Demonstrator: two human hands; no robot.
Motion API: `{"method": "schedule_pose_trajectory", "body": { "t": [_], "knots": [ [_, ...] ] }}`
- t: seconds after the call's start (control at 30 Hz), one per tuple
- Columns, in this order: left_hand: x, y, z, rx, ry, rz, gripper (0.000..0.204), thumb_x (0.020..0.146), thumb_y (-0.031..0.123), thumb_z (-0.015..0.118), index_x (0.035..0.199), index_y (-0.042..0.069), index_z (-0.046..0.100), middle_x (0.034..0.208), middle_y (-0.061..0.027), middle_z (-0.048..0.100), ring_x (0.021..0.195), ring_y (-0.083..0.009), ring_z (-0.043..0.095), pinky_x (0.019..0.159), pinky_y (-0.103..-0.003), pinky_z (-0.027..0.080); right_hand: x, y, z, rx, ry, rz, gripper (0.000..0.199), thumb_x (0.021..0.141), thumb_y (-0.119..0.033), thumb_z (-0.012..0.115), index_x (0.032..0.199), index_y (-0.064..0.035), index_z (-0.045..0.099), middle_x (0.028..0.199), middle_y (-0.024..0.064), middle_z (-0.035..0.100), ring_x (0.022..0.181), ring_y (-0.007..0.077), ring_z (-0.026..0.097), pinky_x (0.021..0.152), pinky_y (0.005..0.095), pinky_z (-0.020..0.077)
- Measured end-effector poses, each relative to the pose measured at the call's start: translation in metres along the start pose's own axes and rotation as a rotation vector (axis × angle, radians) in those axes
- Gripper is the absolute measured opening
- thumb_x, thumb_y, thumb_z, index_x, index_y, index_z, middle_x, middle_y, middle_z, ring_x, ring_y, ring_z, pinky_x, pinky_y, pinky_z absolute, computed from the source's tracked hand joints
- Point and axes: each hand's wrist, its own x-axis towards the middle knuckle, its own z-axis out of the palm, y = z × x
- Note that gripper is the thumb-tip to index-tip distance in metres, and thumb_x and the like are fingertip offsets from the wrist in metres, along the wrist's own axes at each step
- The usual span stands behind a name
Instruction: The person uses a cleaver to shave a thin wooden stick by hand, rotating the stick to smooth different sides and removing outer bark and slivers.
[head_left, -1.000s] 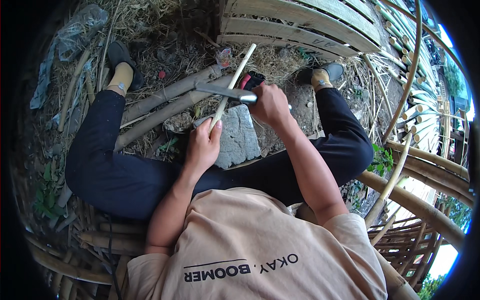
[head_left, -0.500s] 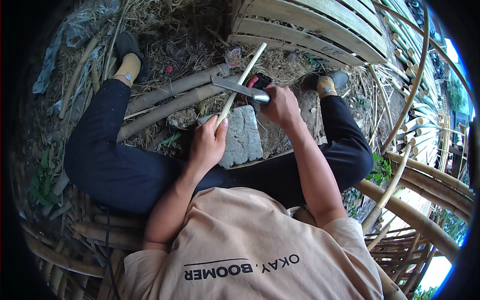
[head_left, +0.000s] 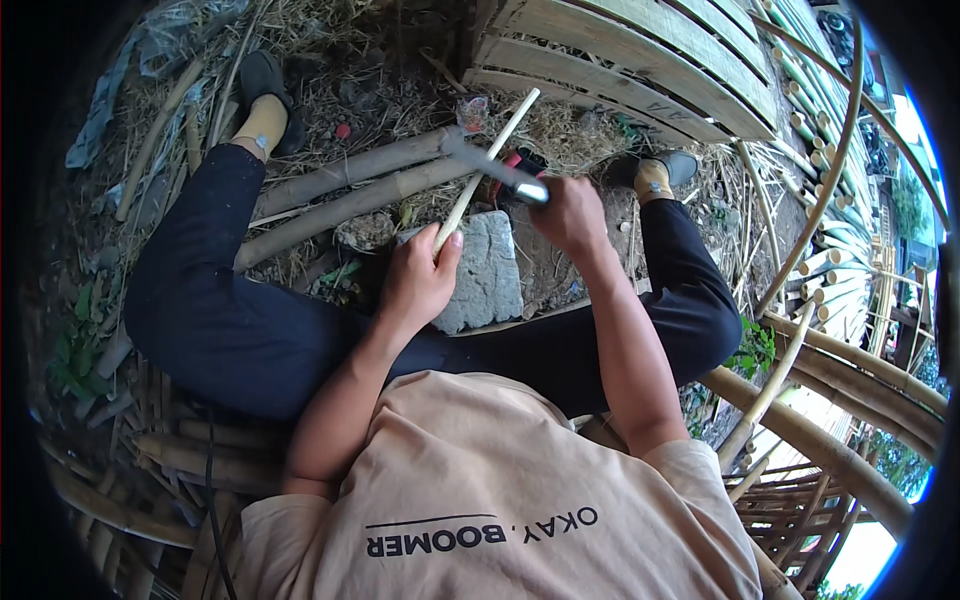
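Observation:
My left hand is closed around the lower end of a pale, peeled bamboo stick, which slants up and away to the right. My right hand grips the handle of a knife with a bright metal collar. Its broad blade is smeared by motion and crosses the stick about midway; whether the edge touches the wood I cannot tell. Just beyond my left hand, below the stick, sits a grey stone block. A red and black object lies partly hidden behind the knife.
Two bamboo poles lie on the straw-covered ground at left. A slatted wooden crate stands at the far side, with stacked bamboo poles to the right. A thick bamboo rail runs beside my right leg.
The knife blade has swung slightly away and upward along the stick, now blurred. My right hand has shifted a little to the right, and the stick has tilted slightly.

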Motion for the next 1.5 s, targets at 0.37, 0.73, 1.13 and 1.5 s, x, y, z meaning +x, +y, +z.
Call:
{"method": "schedule_pose_trajectory", "body": {
  "t": [0.37, 0.73, 1.13, 1.5],
  "knots": [
    [-0.007, 0.012, -0.003, 0.060, -0.002, 0.050, 0.032, 0.102, 0.027, 0.055, 0.086, -0.001, 0.055, 0.067, -0.0251, 0.056, 0.068, -0.0477, 0.058, 0.055, -0.049, 0.041, 0.017, 0.033, 0.000, 0.010, 0.131, 0.216, 0.020, 0.073, -0.022, 0.072, 0.079, -0.0027, 0.075, 0.073, 0.0242, 0.068, 0.072, 0.0404, 0.070, 0.073, 0.0461, 0.0565],
    [0.001, -0.007, 0.000, -0.030, -0.041, -0.003, 0.035, 0.102, 0.030, 0.056, 0.084, 0.000, 0.055, 0.062, -0.0147, 0.053, 0.057, -0.0278, 0.051, 0.054, -0.042, 0.041, 0.001, 0.000, 0.013, 0.065, -0.075, -0.043, 0.017, 0.073, -0.012, 0.066, 0.086, -0.0084, 0.077, 0.077, 0.0214, 0.070, 0.075, 0.0405, 0.070, 0.077, 0.0471, 0.0571],
    [-0.001, 0.006, 0.000, -0.107, -0.134, 0.019, 0.033, 0.102, 0.027, 0.054, 0.088, -0.002, 0.054, 0.066, -0.0210, 0.055, 0.059, -0.0388, 0.057, 0.056, -0.044, 0.043, 0.012, 0.026, 0.006, -0.064, 0.139, 0.046, 0.014, 0.066, -0.016, 0.071, 0.078, -0.0096, 0.074, 0.071, 0.0197, 0.067, 0.070, 0.0397, 0.068, 0.069, 0.0463, 0.0552],
    [-0.004, 0.007, -0.006, -0.163, -0.163, -0.008, 0.033, 0.103, 0.027, 0.054, 0.087, -0.002, 0.054, 0.063, -0.0172, 0.053, 0.055, -0.0282, 0.055, 0.055, -0.041, 0.042, 0.016, 0.040, -0.003, -0.143, 0.268, 0.075, 0.015, 0.070, -0.022, 0.071, 0.079, -0.0108, 0.075, 0.072, 0.0186, 0.068, 0.071, 0.0390, 0.069, 0.069, 0.0462, 0.0564]
  ]
}}
